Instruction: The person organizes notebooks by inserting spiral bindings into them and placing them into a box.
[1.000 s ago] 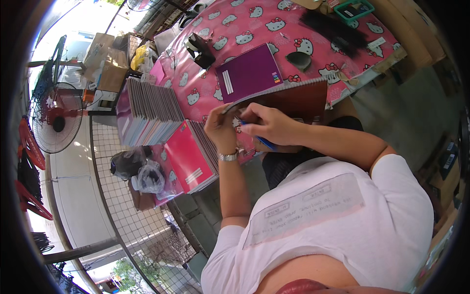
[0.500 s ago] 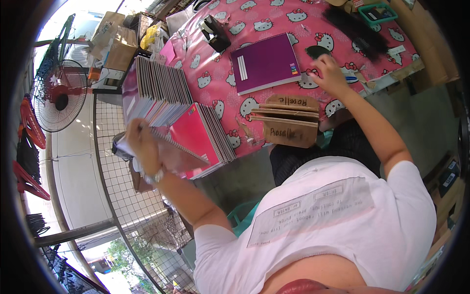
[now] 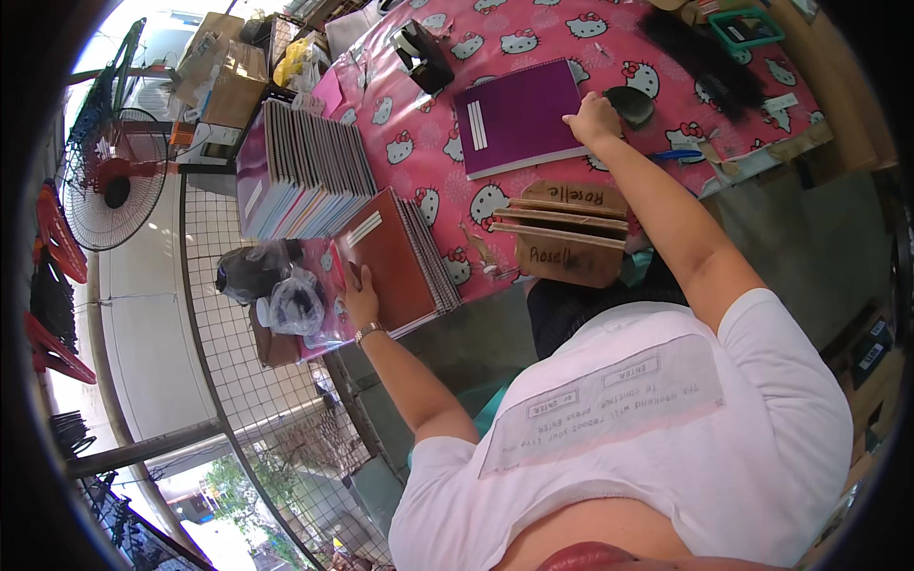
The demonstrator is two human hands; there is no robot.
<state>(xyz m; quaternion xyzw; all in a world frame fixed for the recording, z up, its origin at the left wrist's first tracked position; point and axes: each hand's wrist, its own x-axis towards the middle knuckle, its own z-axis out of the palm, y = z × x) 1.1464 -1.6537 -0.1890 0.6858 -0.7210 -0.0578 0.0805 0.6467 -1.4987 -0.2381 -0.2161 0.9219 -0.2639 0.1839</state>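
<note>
A purple spiral notebook (image 3: 519, 119) lies on the pink patterned tablecloth in front of me. My right hand (image 3: 597, 121) is at its right edge, thumb and fingers closed on the border. To the left, a reddish-brown notebook (image 3: 388, 262) tops a low stack of spiral notebooks. My left hand (image 3: 359, 300) rests at that notebook's near left edge, fingers apart, a watch on the wrist. Just beyond stands a taller stack of notebooks (image 3: 309, 167), spirals up. A dark oval object (image 3: 630, 107) sits right beside my right hand.
Cardboard pieces with handwriting (image 3: 571, 257) stand at the table's near edge. A black tape dispenser (image 3: 421, 59), a blue pen (image 3: 676, 154), a black brush-like bundle (image 3: 705, 62) and a green tray (image 3: 745, 29) lie farther out. A plastic bag (image 3: 295, 305) sits left; a fan (image 3: 116, 186) stands beyond.
The notebook my left hand held tilted now lies flat on the low stack, covering the red one. My right hand has moved left from near the dark oval object to the purple notebook's edge.
</note>
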